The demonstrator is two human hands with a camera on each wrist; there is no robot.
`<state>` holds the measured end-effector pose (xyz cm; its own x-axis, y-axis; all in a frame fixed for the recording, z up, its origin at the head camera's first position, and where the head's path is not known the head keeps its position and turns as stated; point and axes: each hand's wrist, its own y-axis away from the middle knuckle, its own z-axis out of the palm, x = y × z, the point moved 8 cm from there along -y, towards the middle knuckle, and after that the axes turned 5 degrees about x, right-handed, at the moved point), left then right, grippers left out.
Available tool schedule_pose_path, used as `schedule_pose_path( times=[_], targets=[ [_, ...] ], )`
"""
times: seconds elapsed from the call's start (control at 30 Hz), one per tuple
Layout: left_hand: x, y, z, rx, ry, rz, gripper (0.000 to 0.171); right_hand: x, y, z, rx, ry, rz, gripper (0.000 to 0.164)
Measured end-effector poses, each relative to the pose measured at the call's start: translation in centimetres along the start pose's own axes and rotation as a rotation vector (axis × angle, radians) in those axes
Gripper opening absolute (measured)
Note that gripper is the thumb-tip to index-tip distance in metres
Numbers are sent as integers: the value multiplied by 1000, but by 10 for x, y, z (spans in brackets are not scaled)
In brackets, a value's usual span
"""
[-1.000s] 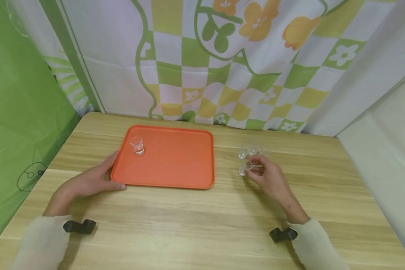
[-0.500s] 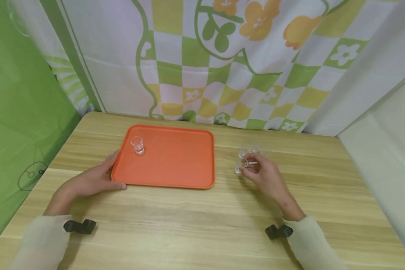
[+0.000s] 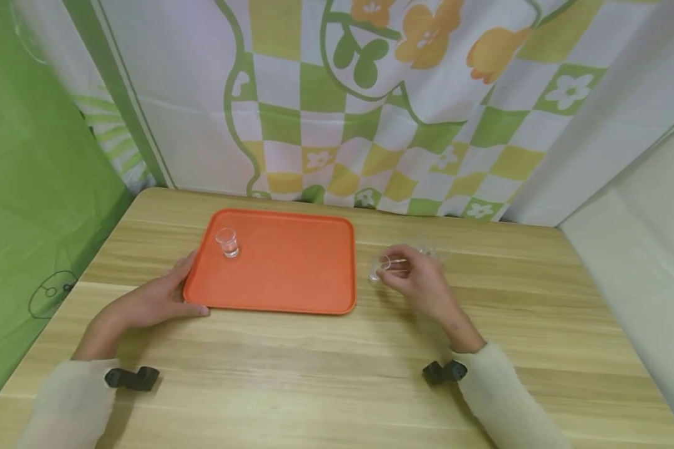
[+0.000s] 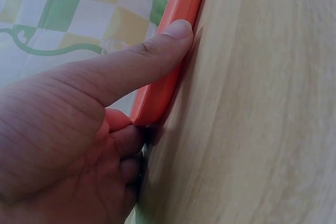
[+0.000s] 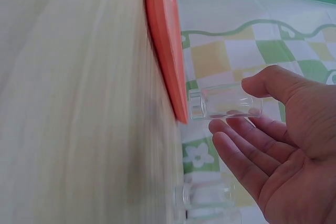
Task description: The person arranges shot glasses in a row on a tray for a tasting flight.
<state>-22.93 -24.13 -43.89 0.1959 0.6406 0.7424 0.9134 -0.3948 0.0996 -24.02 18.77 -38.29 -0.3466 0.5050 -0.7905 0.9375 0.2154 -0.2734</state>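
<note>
An orange tray (image 3: 281, 274) lies on the table, a clear shot glass (image 3: 228, 243) standing upright at its far left. My left hand (image 3: 151, 298) holds the tray's near left corner; its thumb (image 4: 157, 51) lies along the front rim and its fingers are at the left side. Right of the tray, my right hand (image 3: 418, 280) pinches a second shot glass (image 5: 228, 102) near its mouth between thumb and fingers. That glass is lifted off the table, its base toward the tray's right edge. More clear glasses (image 5: 207, 195) stand behind the right hand, partly hidden.
The wooden table (image 3: 292, 380) extends in front of the tray and to both sides. A patterned curtain (image 3: 326, 125) hangs along its back edge. Green cloth (image 3: 39, 156) is at the left, and a pale wall (image 3: 640, 237) at the right.
The right hand has carried its shot glass leftward, away from the other glasses and closer to the tray. The left hand, the tray and the glass on it stay in place.
</note>
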Motion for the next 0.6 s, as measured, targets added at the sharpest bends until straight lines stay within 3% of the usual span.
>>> schedule_pose_path(
  times=[0.6],
  targets=[
    [-2, 0, 0, 0, -26, -10, 113, -21, -27, 34, -43, -55, -49, 32]
  ],
)
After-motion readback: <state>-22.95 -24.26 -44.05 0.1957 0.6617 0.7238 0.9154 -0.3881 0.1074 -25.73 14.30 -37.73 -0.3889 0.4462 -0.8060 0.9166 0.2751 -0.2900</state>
